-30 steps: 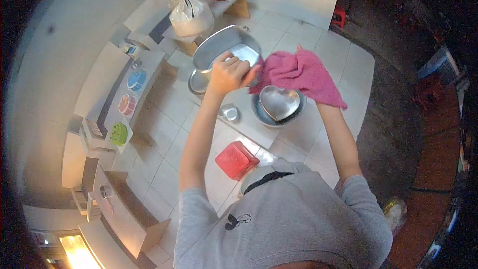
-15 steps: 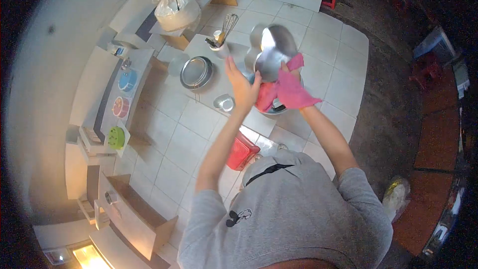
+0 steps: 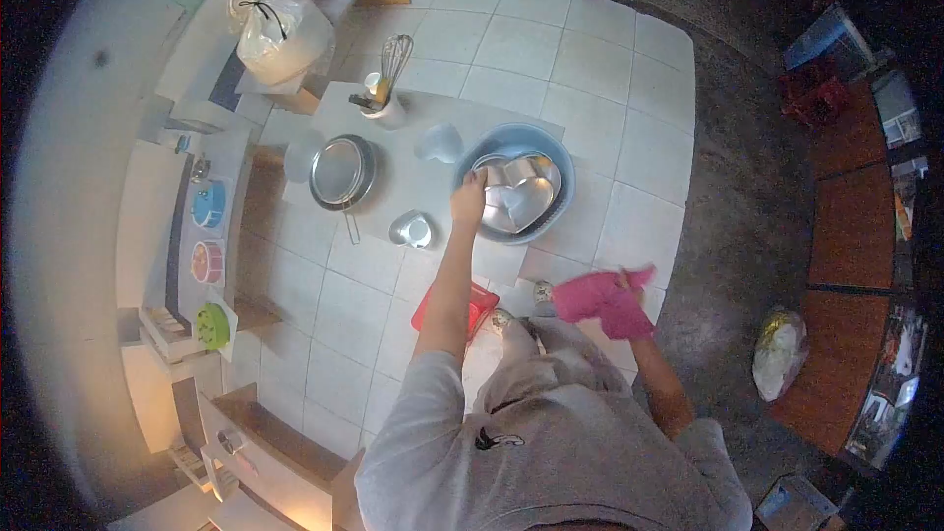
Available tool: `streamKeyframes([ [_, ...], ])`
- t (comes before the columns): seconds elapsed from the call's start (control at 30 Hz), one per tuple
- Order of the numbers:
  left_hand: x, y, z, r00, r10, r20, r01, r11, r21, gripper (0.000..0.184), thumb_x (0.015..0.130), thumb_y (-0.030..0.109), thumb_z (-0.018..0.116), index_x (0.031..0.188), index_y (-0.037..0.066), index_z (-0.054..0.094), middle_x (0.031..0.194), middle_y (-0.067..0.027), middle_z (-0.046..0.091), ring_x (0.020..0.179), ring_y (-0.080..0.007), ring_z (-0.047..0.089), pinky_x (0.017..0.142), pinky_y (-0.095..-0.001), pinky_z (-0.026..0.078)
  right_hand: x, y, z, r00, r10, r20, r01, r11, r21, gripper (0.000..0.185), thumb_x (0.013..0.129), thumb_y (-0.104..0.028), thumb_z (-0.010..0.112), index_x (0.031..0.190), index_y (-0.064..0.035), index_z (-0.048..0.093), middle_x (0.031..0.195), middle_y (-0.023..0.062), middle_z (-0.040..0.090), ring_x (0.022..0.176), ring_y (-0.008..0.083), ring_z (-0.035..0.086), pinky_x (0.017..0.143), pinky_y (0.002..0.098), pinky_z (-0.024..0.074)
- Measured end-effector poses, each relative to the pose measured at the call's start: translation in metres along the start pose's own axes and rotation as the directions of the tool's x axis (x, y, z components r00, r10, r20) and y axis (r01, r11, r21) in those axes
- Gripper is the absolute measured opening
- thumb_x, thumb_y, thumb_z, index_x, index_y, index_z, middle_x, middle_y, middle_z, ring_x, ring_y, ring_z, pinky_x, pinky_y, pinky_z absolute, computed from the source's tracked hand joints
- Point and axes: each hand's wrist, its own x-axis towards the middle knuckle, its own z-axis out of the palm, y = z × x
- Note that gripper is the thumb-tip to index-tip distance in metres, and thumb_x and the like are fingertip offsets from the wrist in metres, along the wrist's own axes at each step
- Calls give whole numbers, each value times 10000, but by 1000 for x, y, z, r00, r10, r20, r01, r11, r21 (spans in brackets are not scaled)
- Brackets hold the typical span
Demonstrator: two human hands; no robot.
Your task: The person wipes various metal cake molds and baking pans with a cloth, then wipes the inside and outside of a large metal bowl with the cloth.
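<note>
A shiny heart-shaped cake pan [image 3: 528, 205] sits in the blue basin [image 3: 562, 155], with other metal pieces beside it. My left hand [image 3: 469, 197] is closed on the pan's left edge. Off to the right of the basin, near my knee, my right hand [image 3: 635, 303] is wrapped in or gripping a pink cloth [image 3: 602, 301]; its fingers are mostly covered. Left of the basin, a small heart-shaped tin [image 3: 403, 229] and a flat grey heart shape [image 3: 440, 143] lie on the low table [image 3: 393, 192].
A round sieve [image 3: 342, 175] and a white cup [image 3: 387, 116] holding a whisk [image 3: 396, 57] are on the table. A red basket [image 3: 474, 313] stands by my feet. Shelves with coloured cake models [image 3: 207, 204] line the left wall. A tied plastic bag [image 3: 283, 44] sits at the back.
My left hand has brought the heart-shaped pan down into the basin. My right hand has pulled away from it with the pink cloth, toward my body and right. The view has shifted.
</note>
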Motion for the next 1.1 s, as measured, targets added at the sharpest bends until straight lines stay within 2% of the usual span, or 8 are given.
streamKeyframes([
  [0.33, 12, -11, 66, 992, -129, -1, 129, 988, -82, 261, 824, 218, 470, 1054, 95, 474, 1034, -133, 494, 706, -328, 591, 597, -419, 486, -105, 177, -175, 667, 268, -695, -272, 956, 109, 394, 745, -269, 603, 1072, -83, 487, 920, 145, 563, 792, 240, 563, 658, 346, 477],
  [0.63, -19, -53, 43, 950, -265, -164, 214, 938, -274, 280, 796, 270, 514, 1005, 82, 510, 1028, -104, 513, 870, -293, 548, 695, -393, 458, -59, 165, -136, 975, -223, -14, 224, 969, 105, 403, 708, -198, 636, 1060, -70, 488, 966, 111, 557, 838, 216, 559, 691, 362, 484],
  [0.67, -25, -64, 39, 884, -419, -208, 318, 864, -390, 284, 798, 263, 507, 1001, 64, 508, 1045, -103, 504, 891, -283, 542, 720, -387, 451, -60, 132, -131, 974, -53, 222, -95, 787, 609, 424, 684, -155, 657, 1058, -53, 485, 990, 99, 559, 876, 217, 560, 730, 363, 483],
  [0.77, -35, -104, 52, 538, -807, -244, 674, 586, -450, 326, 800, 228, 486, 1029, -5, 472, 1087, -126, 467, 937, -285, 520, 763, -382, 438, -78, 16, -60, 940, 300, 162, -340, 802, 491, 443, 685, -154, 653, 1075, -36, 477, 1047, 109, 540, 929, 240, 545, 779, 380, 470],
  [0.83, -35, -120, 48, 87, -995, 42, 907, 62, -416, 336, 786, 191, 479, 1025, -44, 457, 1096, -166, 443, 960, -324, 484, 802, -406, 415, -36, 62, -97, 950, 306, 59, -310, 908, 282, 457, 710, -190, 633, 1102, -27, 462, 1074, 123, 532, 957, 268, 539, 819, 402, 455],
  [0.97, -35, -143, 81, 206, -953, -222, 912, 269, -310, 361, 753, 172, 507, 1045, -30, 445, 1081, -194, 437, 1011, -353, 428, 842, -429, 379, 16, 11, -67, 948, 315, 40, -307, 878, 368, 486, 729, -202, 624, 1131, -3, 437, 1106, 138, 514, 988, 283, 528, 820, 418, 452],
  [1.03, -9, -151, 83, 651, -714, -257, 618, 695, -367, 411, 722, 158, 535, 1078, -12, 419, 1102, -202, 420, 1032, -361, 395, 874, -433, 346, 46, -19, -57, 968, 244, 58, -244, 865, 438, 490, 730, -199, 626, 1137, -5, 434, 1110, 143, 513, 991, 287, 527, 811, 424, 456],
  [1.1, 47, -167, 98, 676, -734, -70, 627, 623, -468, 515, 699, 176, 582, 1141, 5, 379, 1122, -196, 412, 1065, -358, 364, 885, -435, 331, 62, -29, -70, 957, 276, 89, -290, 891, 349, 492, 724, -200, 631, 1133, -7, 438, 1099, 140, 517, 979, 285, 530, 803, 421, 458],
])
